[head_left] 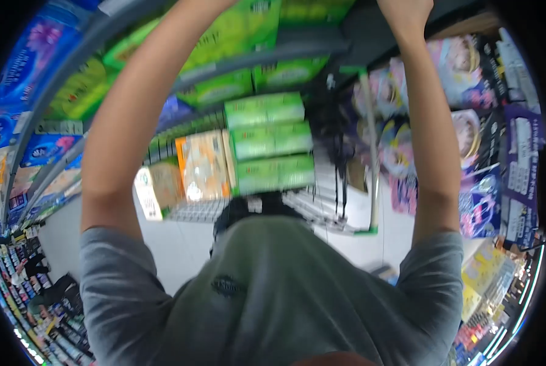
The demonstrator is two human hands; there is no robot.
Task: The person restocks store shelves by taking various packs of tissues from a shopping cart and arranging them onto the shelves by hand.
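Both arms stretch upward toward the shelf in front of me. My left forearm runs past green packs on the shelf (236, 36), and the left hand lies beyond the top edge. Only the back part of my right hand (407, 11) shows at the top edge; its fingers are cut off, so any hold is hidden. Below my arms stands a wire shopping cart (203, 211), sideways to my body. It holds several stacked green packs (273, 140), an orange-and-white pack (204, 166) and a brownish pack (165, 183).
The cart's handle (373, 152) is at its right end. Blue packs (32, 61) fill shelves on the left. Pink, white and purple bags (462, 128) hang or stand to the right. Behind me are pale floor (71, 238), more stocked shelves and a person in dark clothing (62, 296).
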